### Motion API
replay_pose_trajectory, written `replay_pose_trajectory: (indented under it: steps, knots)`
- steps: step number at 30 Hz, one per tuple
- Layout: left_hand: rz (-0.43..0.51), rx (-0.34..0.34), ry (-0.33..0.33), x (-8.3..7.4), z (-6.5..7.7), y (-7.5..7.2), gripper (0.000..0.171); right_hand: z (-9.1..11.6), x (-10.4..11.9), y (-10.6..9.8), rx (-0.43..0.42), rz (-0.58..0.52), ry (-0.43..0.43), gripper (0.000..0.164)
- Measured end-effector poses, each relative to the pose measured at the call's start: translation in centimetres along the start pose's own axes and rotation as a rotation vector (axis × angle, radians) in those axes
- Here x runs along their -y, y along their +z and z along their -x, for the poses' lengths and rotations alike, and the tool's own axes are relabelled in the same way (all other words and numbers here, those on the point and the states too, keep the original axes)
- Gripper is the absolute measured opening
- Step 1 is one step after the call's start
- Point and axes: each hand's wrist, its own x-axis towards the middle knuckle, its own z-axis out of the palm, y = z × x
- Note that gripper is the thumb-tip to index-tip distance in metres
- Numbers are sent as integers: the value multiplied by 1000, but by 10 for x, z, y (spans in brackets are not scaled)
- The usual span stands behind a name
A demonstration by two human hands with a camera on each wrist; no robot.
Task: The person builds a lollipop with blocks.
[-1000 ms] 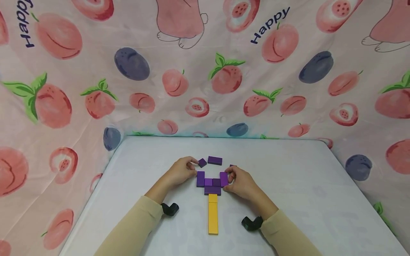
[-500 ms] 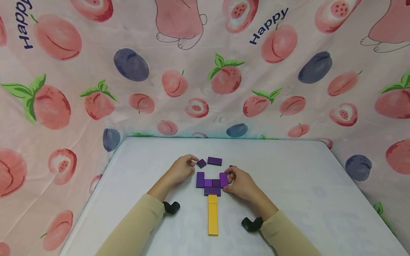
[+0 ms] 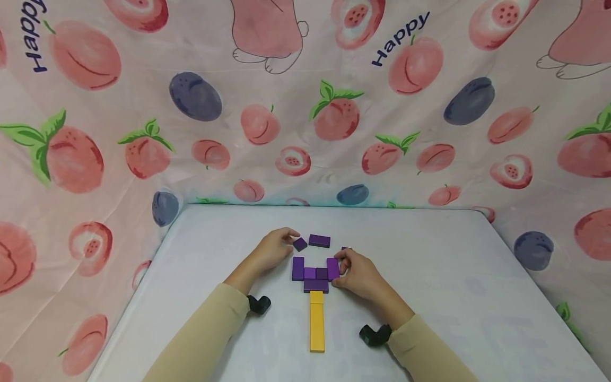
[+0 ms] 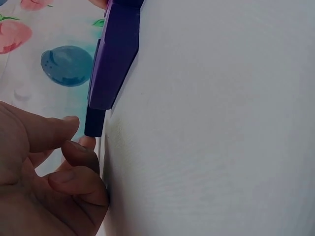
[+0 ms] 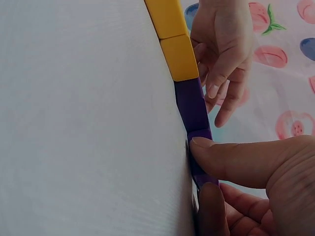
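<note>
My right hand (image 3: 361, 273) pinches the upright purple block (image 3: 332, 268) at the right side of a flat block figure; in the right wrist view its thumb (image 5: 221, 160) presses that block's edge. My left hand (image 3: 274, 250) is beside a small purple block (image 3: 299, 244) lying turned at an angle, its fingertips right at the block's left corner. In the left wrist view its fingers are loosely bent, nothing held between them. The figure also has a left upright purple block (image 3: 298, 269), two small purple blocks between the uprights, and a purple crosspiece (image 3: 316, 286) over a yellow stem (image 3: 317, 326).
A loose purple rectangular block (image 3: 319, 241) lies behind the figure. Another purple block (image 3: 347, 248) shows partly behind my right hand. Black wrist cameras (image 3: 374, 335) hang near the sleeves. The white table (image 3: 429, 254) ends at a fruit-patterned cloth (image 3: 296, 127).
My left hand has shifted from beside the left upright block slightly away from me, its fingertips now around the small angled block's corner. The right hand keeps its grip in place.
</note>
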Motion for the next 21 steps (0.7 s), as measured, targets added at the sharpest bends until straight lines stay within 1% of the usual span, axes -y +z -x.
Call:
replay_pose_trajectory:
  steps: [12, 21]
  knots:
    - [-43, 25, 6, -3, -7, 1, 43, -1, -1, 1, -4, 8, 4, 60]
    - [-68, 79, -22, -6, -10, 2, 43, 0, 1, 1, -6, 16, 11, 60]
